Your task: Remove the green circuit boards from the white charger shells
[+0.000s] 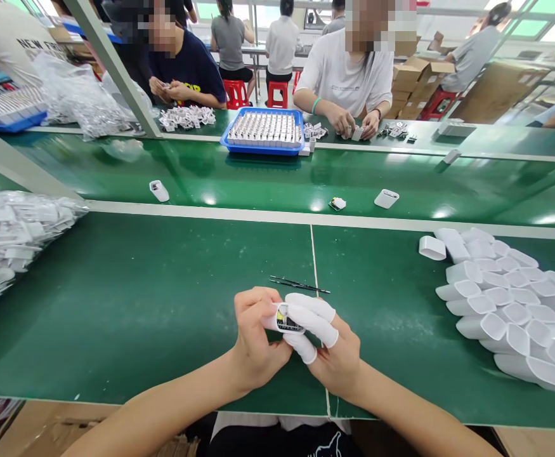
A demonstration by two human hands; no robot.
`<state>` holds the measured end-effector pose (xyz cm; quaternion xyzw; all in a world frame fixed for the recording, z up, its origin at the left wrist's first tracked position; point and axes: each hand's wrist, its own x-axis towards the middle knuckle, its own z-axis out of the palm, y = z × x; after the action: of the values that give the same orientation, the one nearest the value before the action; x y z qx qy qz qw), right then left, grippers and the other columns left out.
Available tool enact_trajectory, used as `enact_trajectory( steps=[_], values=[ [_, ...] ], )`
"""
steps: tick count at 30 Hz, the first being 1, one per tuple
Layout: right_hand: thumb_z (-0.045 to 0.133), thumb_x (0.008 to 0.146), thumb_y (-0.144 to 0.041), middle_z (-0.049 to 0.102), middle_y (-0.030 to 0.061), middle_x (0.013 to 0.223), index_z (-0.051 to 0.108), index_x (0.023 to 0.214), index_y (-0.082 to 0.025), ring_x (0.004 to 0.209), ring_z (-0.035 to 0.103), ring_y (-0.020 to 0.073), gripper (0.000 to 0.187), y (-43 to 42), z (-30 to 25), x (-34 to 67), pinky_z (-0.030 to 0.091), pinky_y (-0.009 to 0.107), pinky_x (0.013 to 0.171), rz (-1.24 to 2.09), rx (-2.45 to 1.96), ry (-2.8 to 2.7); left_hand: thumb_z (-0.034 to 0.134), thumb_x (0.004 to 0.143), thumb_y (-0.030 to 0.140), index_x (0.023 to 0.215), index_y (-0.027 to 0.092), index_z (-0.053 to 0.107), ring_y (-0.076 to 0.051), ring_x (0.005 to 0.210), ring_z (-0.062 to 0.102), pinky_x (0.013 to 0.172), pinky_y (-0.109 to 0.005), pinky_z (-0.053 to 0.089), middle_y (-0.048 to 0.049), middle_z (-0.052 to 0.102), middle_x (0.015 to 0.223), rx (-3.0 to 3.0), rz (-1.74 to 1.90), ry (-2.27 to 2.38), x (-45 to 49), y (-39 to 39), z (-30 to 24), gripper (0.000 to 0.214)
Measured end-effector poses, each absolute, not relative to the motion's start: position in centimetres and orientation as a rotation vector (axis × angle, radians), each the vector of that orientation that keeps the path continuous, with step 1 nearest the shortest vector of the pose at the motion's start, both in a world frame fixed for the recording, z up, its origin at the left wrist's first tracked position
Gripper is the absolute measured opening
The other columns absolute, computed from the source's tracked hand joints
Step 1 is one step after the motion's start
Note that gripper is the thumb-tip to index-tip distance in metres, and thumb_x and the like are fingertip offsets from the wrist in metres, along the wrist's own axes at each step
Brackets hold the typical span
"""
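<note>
Both my hands meet over the green table near its front edge. My left hand [253, 336] and my right hand [327, 339] are closed together on one small white charger part [287, 320] with a circuit board showing in it. White finger cots cover several fingertips of my right hand. Thin black tweezers [299, 285] lie on the table just beyond my hands.
A pile of white plastic shells [505, 298] lies at the right. A clear bag of white parts [6, 241] sits at the left. Loose shells [386, 198] ride the green belt behind. Across it, seated people work beside a blue tray [264, 132].
</note>
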<state>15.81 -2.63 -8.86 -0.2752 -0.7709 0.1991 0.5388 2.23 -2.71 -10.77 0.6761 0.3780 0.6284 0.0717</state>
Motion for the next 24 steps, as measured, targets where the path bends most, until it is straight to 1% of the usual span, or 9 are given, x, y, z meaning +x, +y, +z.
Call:
enact_trajectory(
  steps=[2, 5, 8, 9, 11, 12, 14, 19, 24],
  values=[
    [0.061, 0.088, -0.008, 0.069, 0.0084, 0.108, 0.058, 0.121, -0.026, 0.097, 0.069, 0.0199, 0.038, -2.5, -8.6, 15.6, 0.06, 0.033, 0.082, 0.56, -0.711, -1.819, 0.062, 0.066, -0.004, 0.112, 0.023, 0.042, -0.013, 0.082, 0.058, 0.064, -0.028, 0.053, -0.0018, 0.042, 0.101, 2.061, 1.876, 1.163, 2.0, -2.6, -10.9, 0.057],
    [0.064, 0.088, -0.017, 0.069, 0.0059, 0.107, 0.059, 0.114, -0.028, 0.097, 0.068, 0.0185, 0.029, -2.1, -8.4, 15.8, 0.06, 0.033, 0.083, 0.807, -0.771, -1.753, 0.064, 0.066, -0.003, 0.113, 0.024, 0.041, -0.014, 0.082, 0.057, 0.066, -0.029, 0.053, -0.0019, 0.043, 0.1, 2.07, 1.829, 1.196, 1.8, -2.3, -10.9, 0.058],
    [0.067, 0.087, -0.027, 0.069, 0.0061, 0.112, 0.051, 0.123, -0.029, 0.102, 0.069, 0.0184, 0.039, -1.6, -8.1, 16.5, 0.06, 0.034, 0.088, 1.087, -0.7, -1.61, 0.066, 0.067, 0.0, 0.114, 0.025, 0.039, -0.014, 0.081, 0.056, 0.064, -0.029, 0.053, -0.0019, 0.042, 0.1, 2.036, 1.778, 1.196, 1.8, -2.1, -10.7, 0.059],
    [0.065, 0.089, -0.028, 0.07, 0.0059, 0.111, 0.052, 0.123, -0.028, 0.101, 0.07, 0.018, 0.036, -1.4, -7.9, 16.8, 0.06, 0.034, 0.088, 1.162, -0.7, -1.585, 0.067, 0.067, 0.001, 0.114, 0.025, 0.039, -0.014, 0.081, 0.056, 0.064, -0.029, 0.052, -0.0018, 0.042, 0.1, 2.032, 1.767, 1.203, 1.8, -2.0, -10.6, 0.059],
    [0.059, 0.091, -0.024, 0.073, 0.0051, 0.104, 0.061, 0.112, -0.024, 0.093, 0.073, 0.017, 0.02, -1.0, -7.3, 17.5, 0.061, 0.032, 0.083, 1.232, -0.783, -1.622, 0.067, 0.066, 0.001, 0.113, 0.025, 0.039, -0.014, 0.082, 0.055, 0.066, -0.029, 0.052, -0.0017, 0.041, 0.099, 2.045, 1.746, 1.224, 1.7, -1.9, -10.3, 0.059],
    [0.058, 0.091, -0.022, 0.074, 0.0047, 0.099, 0.065, 0.104, -0.022, 0.088, 0.073, 0.0167, 0.015, -0.8, -7.0, 17.7, 0.061, 0.031, 0.08, 1.229, -0.85, -1.671, 0.066, 0.066, 0.001, 0.112, 0.024, 0.039, -0.014, 0.082, 0.055, 0.067, -0.03, 0.051, -0.0019, 0.041, 0.099, 2.056, 1.731, 1.236, 1.6, -1.8, -10.2, 0.059],
    [0.058, 0.088, -0.018, 0.076, 0.004, 0.092, 0.07, 0.094, -0.02, 0.081, 0.073, 0.0167, 0.013, -0.5, -6.6, 18.0, 0.061, 0.031, 0.076, 1.191, -0.954, -1.766, 0.066, 0.066, 0.001, 0.111, 0.023, 0.04, -0.015, 0.083, 0.054, 0.067, -0.029, 0.05, -0.0026, 0.042, 0.098, 2.1, 1.701, 1.245, 1.5, -1.8, -10.0, 0.056],
    [0.055, 0.085, -0.012, 0.075, 0.0023, 0.082, 0.07, 0.086, -0.02, 0.072, 0.071, 0.0156, 0.017, -0.3, -6.6, 18.1, 0.058, 0.027, 0.064, 0.949, -0.998, -1.924, 0.063, 0.07, 0.0, 0.111, 0.021, 0.041, -0.017, 0.083, 0.052, 0.064, -0.031, 0.05, -0.0039, 0.046, 0.096, 2.292, 1.644, 1.168, 1.4, -1.6, -10.1, 0.051],
    [0.051, 0.087, -0.01, 0.07, 0.0027, 0.075, 0.063, 0.087, -0.019, 0.064, 0.065, 0.0142, 0.016, -0.4, -7.1, 18.3, 0.052, 0.024, 0.058, 0.577, -0.893, -2.068, 0.061, 0.073, 0.001, 0.111, 0.02, 0.041, -0.017, 0.083, 0.053, 0.066, -0.032, 0.052, -0.0035, 0.046, 0.094, 2.331, 1.601, 1.059, 1.2, -1.4, -10.2, 0.048]
  ],
)
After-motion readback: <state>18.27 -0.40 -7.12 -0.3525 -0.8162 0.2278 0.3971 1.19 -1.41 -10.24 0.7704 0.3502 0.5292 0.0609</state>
